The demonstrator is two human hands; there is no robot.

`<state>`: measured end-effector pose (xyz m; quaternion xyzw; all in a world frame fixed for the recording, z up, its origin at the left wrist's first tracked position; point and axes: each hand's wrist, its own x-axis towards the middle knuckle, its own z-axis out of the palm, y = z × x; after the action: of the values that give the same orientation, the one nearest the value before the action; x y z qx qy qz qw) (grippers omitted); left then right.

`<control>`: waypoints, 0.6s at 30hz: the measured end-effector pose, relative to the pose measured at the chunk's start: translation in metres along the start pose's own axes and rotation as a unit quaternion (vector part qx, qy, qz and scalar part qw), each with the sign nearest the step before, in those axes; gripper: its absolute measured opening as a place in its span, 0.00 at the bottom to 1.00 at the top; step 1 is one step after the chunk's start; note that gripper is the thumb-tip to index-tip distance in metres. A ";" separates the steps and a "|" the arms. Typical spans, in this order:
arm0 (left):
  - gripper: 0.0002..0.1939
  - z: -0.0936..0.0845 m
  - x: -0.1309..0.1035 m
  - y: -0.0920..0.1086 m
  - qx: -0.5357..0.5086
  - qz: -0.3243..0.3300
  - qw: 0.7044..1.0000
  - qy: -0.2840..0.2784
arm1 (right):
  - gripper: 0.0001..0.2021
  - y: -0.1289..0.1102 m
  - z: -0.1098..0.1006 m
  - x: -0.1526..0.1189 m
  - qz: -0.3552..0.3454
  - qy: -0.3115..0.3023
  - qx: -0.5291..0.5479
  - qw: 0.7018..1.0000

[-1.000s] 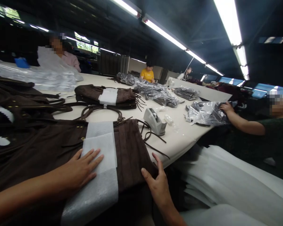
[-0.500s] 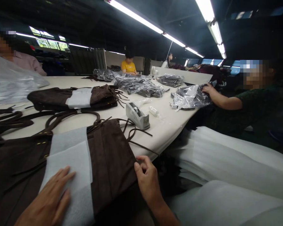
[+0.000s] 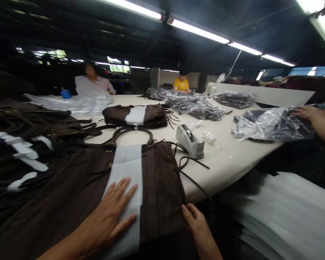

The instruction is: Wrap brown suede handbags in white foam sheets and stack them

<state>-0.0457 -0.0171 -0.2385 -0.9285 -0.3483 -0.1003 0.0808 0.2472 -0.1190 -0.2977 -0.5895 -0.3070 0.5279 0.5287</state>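
A dark brown bag (image 3: 162, 180) lies flat at the table's near edge, its looped handles pointing away from me. Across its body runs a white paper band (image 3: 128, 159). My left hand (image 3: 111, 209) rests on the band with fingers spread. At the bag's right edge, my right hand (image 3: 196, 220) has thumb and forefinger pinched on the brown fabric, its other fingers curled. A grey tape dispenser (image 3: 190, 141) stands beyond the bag's right corner, close to thin brown cords. Farther back lies another brown bag (image 3: 155, 115) with a white band round it.
Dark bags (image 3: 13, 119) with white paper strips are heaped at left. Plastic-wrapped bundles (image 3: 239, 98) sit farther back. A person's hand (image 3: 311, 112) touches a wrapped bundle (image 3: 271, 124) at right. White sheets (image 3: 289, 213) are stacked at lower right. Two people sit across the table.
The view has turned left, so things appear farther right and the left pile shows. My left hand stays on the band, its fingers more spread. My right hand remains at the bag's edge.
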 end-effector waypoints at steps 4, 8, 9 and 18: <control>0.38 -0.012 0.001 0.002 -0.026 -0.001 0.999 -0.046 | 0.26 -0.031 -0.016 -0.007 -0.055 0.042 -0.289 0.955; 0.37 -0.014 0.001 0.000 -0.047 0.000 0.998 -0.049 | 0.16 -0.078 -0.018 -0.025 -0.124 0.090 -0.430 0.890; 0.37 -0.013 0.001 -0.001 -0.050 0.005 0.998 -0.044 | 0.14 -0.090 -0.016 -0.028 -0.145 0.084 -0.433 0.886; 0.32 0.046 0.003 -0.013 -0.066 -0.014 0.990 0.126 | 0.18 -0.193 -0.049 0.073 -0.319 0.222 -0.253 0.886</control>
<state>-0.0461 0.0049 -0.2815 -0.9067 -0.3413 -0.2400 0.0614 0.3503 -0.0181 -0.1418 -0.6755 -0.4762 0.0909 0.5556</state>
